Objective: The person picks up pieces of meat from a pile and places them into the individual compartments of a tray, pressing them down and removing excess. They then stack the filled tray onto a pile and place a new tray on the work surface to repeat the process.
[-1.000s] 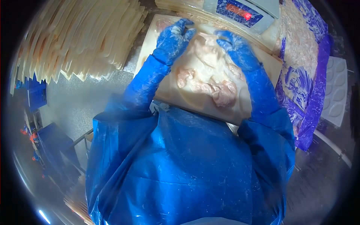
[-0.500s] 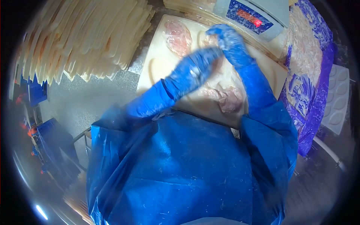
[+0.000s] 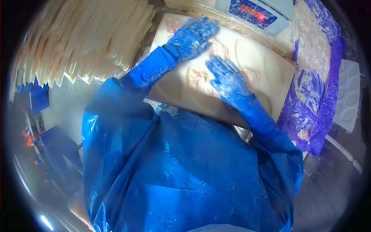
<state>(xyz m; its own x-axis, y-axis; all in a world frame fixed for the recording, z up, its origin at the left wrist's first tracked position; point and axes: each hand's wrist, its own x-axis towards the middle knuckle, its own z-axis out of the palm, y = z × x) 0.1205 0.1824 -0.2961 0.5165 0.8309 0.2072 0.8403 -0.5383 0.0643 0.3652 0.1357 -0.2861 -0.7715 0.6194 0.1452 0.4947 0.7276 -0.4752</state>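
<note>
Both my hands wear wet blue gloves and are over a white moulded tray [image 3: 276,83] with shallow rounded hollows. My left hand [image 3: 194,35] is open, palm down with its fingers spread. It partly covers a raw pale-pink piece of meat [image 3: 172,24] in the tray's upper left. Lower down, my right hand [image 3: 228,77] is open too, its fingers stretched out between the other pieces. A meat piece [image 3: 218,49] lies just above its fingertips, another [image 3: 197,78] to its left and one [image 3: 252,75] to its right. What lies beneath either palm is hidden.
A tall stack of cream-coloured trays [image 3: 85,42] fills the upper left. Behind the tray stands a scale [image 3: 253,13] with a red display. At right, a purple liner [image 3: 328,96] holds pale raw meat [image 3: 312,46]. Beyond it is a white hollowed sheet [image 3: 347,94].
My hands have drawn apart; the left moved up and left, the right moved down. The right hand's curled fingers are now stretched out. Meat pieces now lie differently on the tray.
</note>
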